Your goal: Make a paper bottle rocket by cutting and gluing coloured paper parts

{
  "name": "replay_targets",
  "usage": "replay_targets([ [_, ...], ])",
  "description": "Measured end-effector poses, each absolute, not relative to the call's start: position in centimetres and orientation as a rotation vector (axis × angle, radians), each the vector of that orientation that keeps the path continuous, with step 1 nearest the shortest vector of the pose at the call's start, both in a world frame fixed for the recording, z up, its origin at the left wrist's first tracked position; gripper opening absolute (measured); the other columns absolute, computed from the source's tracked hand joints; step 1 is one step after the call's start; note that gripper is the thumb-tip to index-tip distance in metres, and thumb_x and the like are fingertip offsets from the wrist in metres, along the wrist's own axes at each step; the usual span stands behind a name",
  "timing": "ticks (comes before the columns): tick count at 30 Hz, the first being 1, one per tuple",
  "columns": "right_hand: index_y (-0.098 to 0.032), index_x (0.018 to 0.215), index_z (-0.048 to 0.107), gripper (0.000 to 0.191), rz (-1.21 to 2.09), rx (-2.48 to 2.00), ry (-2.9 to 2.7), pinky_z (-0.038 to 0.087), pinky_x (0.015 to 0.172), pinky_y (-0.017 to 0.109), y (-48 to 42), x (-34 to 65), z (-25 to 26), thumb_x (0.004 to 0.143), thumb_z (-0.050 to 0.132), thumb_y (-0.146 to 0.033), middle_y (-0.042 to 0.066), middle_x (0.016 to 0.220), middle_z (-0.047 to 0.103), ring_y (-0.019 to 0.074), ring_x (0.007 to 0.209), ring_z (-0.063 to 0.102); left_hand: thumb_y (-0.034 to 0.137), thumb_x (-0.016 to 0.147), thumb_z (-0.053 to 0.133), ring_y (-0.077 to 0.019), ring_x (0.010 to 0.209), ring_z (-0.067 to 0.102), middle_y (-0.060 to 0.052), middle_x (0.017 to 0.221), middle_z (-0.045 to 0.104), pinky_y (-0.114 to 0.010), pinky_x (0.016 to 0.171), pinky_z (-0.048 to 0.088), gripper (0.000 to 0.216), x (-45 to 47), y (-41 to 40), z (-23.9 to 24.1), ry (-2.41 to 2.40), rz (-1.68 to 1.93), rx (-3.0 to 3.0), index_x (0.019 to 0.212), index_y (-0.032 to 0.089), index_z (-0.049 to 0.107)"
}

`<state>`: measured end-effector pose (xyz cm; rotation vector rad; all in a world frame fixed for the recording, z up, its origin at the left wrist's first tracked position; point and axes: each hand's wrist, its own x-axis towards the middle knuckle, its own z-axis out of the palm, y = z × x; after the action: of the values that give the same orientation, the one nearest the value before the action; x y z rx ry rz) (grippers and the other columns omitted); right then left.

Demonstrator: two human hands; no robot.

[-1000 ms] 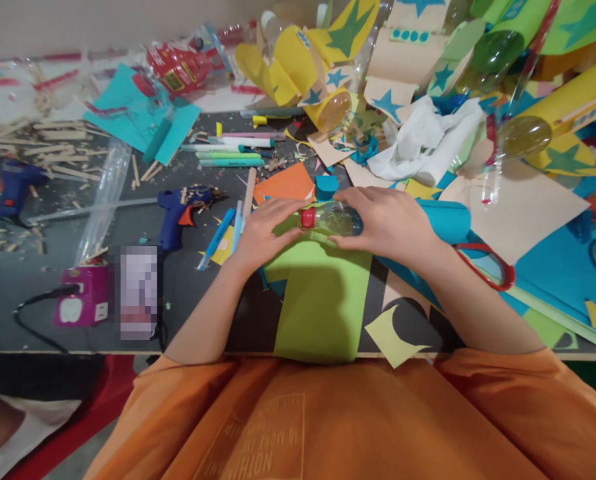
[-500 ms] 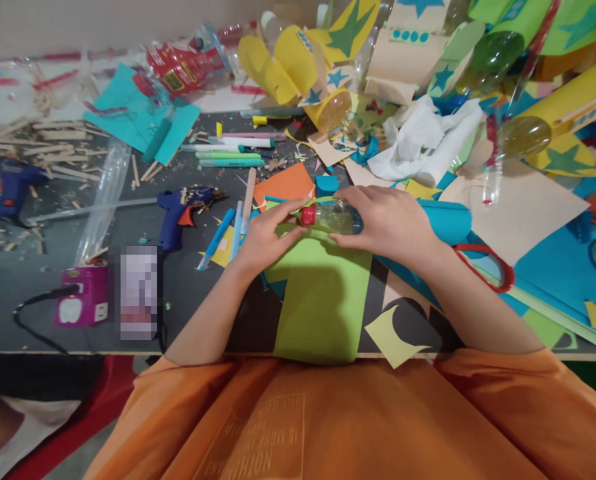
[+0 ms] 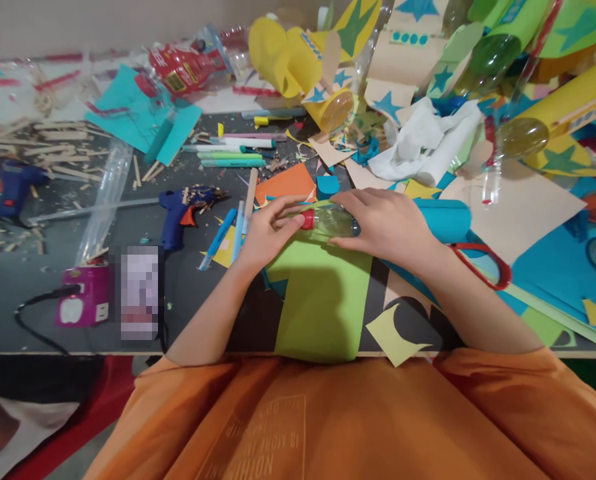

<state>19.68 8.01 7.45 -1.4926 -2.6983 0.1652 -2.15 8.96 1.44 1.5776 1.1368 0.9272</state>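
L fingers (image 3: 293, 227) onto cap (image 3: 309, 219), "MORE" tee (image 3: 368, 413)

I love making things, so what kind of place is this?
Probably a craft workspace: a blue plastic glue gun with an orange trigger, a lime-green rectangular paper sheet and slim coloured plastic pens are in view.

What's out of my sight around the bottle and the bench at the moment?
All in the head view:
- Bottle: base covered by the right hand.
- Red cap: outer end covered by the left hand.
- Blue paper roll: one end behind the right hand.
- Phone screen: pixelated, unreadable.
- Shirt lettering: smaller lines blurred, cut off by the bottom edge.
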Motion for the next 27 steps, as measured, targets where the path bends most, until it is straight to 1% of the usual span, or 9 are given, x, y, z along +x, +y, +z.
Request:
replay_targets([
  [4, -0.016, 0.137, 0.055, 0.066, 0.162, -1.536, -2.652, 0.045, 0.068, 0.035, 8.5, 21.0, 7.9, 0.084, 0.067, -0.054, 0.015, 0.107, 0.076, 0.0315, 0.091, 0.069, 0.034, 0.082, 0.063, -0.0225, 0.095, 0.075, -0.007, 0.106, 0.078, -0.031, 0.075, 0.062, 0.031, -2.3, 9.4, 1.0, 1.13, 0.962, 1.505, 0.108, 0.018, 0.07],
  [8, -0.013, 0.128, 0.062, 0.063, 0.138, -1.713, -2.508, 0.044, 0.068, 0.038, 10.4, 22.3, 8.7, 0.086, 0.063, -0.059, 0.019, 0.108, 0.075, 0.0341, 0.094, 0.069, 0.032, 0.084, 0.062, -0.018, 0.076, 0.073, -0.007, 0.097, 0.078, -0.027, 0.063, 0.058, 0.045, -2.5, 9.5, 0.3, 1.176, 0.972, 1.47, 0.127, 0.021, 0.059],
  [10, -0.009, 0.125, 0.064, 0.065, 0.091, -1.755, -2.444, 0.044, 0.073, 0.042, 11.8, 22.7, 8.8, 0.089, 0.056, -0.062, 0.021, 0.106, 0.074, 0.0362, 0.1, 0.068, 0.032, 0.084, 0.064, -0.0148, 0.073, 0.07, -0.007, 0.102, 0.076, -0.022, 0.058, 0.053, 0.05, -2.4, 9.4, 0.0, 1.207, 1.001, 1.48, 0.132, 0.023, 0.053],
  [14, -0.012, 0.121, 0.068, 0.07, -0.019, -1.625, -2.446, 0.045, 0.086, 0.05, 14.9, 23.2, 7.9, 0.09, 0.044, -0.07, 0.02, 0.1, 0.073, 0.0377, 0.109, 0.063, 0.026, 0.082, 0.065, -0.0083, 0.072, 0.065, -0.006, 0.112, 0.067, -0.016, 0.055, 0.045, 0.034, -2.2, 9.1, 0.1, 1.326, 1.161, 1.562, 0.114, 0.023, 0.055],
  [17, -0.026, 0.116, 0.068, 0.053, 0.007, -1.553, -2.435, 0.045, 0.093, 0.051, 16.8, 23.3, 7.0, 0.085, 0.059, -0.067, 0.015, 0.115, 0.071, 0.0361, 0.116, 0.057, 0.018, 0.085, 0.057, -0.0046, 0.052, 0.049, 0.001, 0.083, 0.062, -0.016, 0.05, 0.039, 0.009, -2.0, 8.8, 0.8, 1.403, 1.092, 1.68, 0.093, 0.021, 0.059],
  [19, -0.027, 0.114, 0.066, 0.046, 0.024, -1.53, -2.446, 0.043, 0.098, 0.049, 17.7, 23.3, 7.0, 0.086, 0.06, -0.064, 0.014, 0.127, 0.067, 0.0344, 0.12, 0.056, 0.013, 0.086, 0.052, -0.0051, 0.047, 0.042, 0.003, 0.073, 0.06, -0.018, 0.048, 0.037, 0.015, -1.9, 8.6, 1.3, 1.428, 0.989, 1.741, 0.091, 0.021, 0.064],
  [21, -0.026, 0.108, 0.065, 0.037, 0.001, -1.507, -2.431, 0.042, 0.099, 0.049, 17.7, 23.2, 7.4, 0.093, 0.053, -0.057, 0.015, 0.131, 0.066, 0.0331, 0.12, 0.057, 0.011, 0.086, 0.049, -0.007, 0.052, 0.05, 0.001, 0.078, 0.066, -0.019, 0.051, 0.041, 0.024, -1.7, 8.4, 1.7, 1.415, 0.923, 1.762, 0.097, 0.021, 0.068],
  [24, -0.028, 0.096, 0.065, 0.031, -0.087, -1.402, -2.322, 0.045, 0.091, 0.046, 15.9, 23.2, 8.1, 0.101, 0.036, -0.039, 0.016, 0.113, 0.072, 0.0287, 0.106, 0.064, 0.013, 0.086, 0.05, -0.0101, 0.071, 0.064, -0.003, 0.098, 0.074, -0.021, 0.065, 0.051, 0.029, -1.3, 8.1, 2.0, 1.36, 0.868, 1.759, 0.104, 0.019, 0.072],
  [27, -0.02, 0.09, 0.068, 0.033, -0.017, -1.303, -2.355, 0.047, 0.064, 0.036, 12.2, 23.4, 8.0, 0.097, 0.037, -0.03, 0.012, 0.079, 0.073, 0.0232, 0.073, 0.066, 0.015, 0.086, 0.053, -0.01, 0.075, 0.066, -0.004, 0.103, 0.076, -0.022, 0.073, 0.054, 0.03, -1.0, 8.0, 2.2, 1.341, 0.802, 1.71, 0.109, 0.018, 0.072],
])
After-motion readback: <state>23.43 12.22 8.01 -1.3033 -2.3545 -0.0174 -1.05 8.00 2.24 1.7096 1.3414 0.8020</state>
